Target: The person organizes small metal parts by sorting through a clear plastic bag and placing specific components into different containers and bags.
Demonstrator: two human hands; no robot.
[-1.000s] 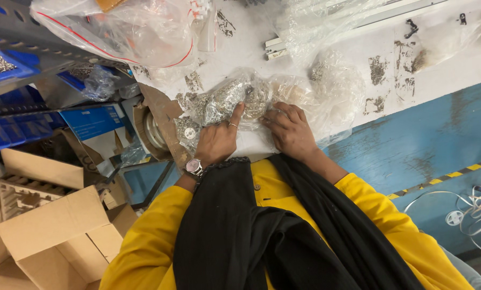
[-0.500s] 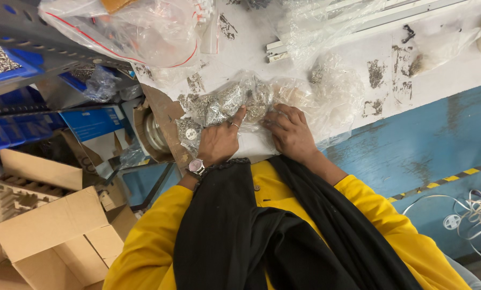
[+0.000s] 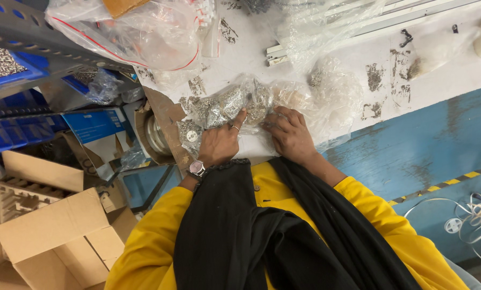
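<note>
Several small clear packets of silvery metal parts [image 3: 230, 104] lie in a heap on a worn white table [image 3: 326, 51]. My left hand [image 3: 219, 142], with a wristwatch and a ring, rests flat on the heap, its index finger stretched onto a packet. My right hand [image 3: 289, 134] sits just to the right, fingers curled down onto a crumpled clear plastic bag [image 3: 326, 102]. What lies under its fingers is hidden. Yellow sleeves and a black scarf fill the lower part of the view.
A big clear bag with a red line [image 3: 138, 29] lies at the table's far left, white rails in plastic [image 3: 358, 24] at the back. Open cardboard boxes [image 3: 52, 236] and blue bins [image 3: 15, 70] stand on the left. White strapping [image 3: 474, 215] lies on the blue floor.
My left hand has shifted a little on the packets, its index finger reaching further over them. My right hand stays on the plastic bag.
</note>
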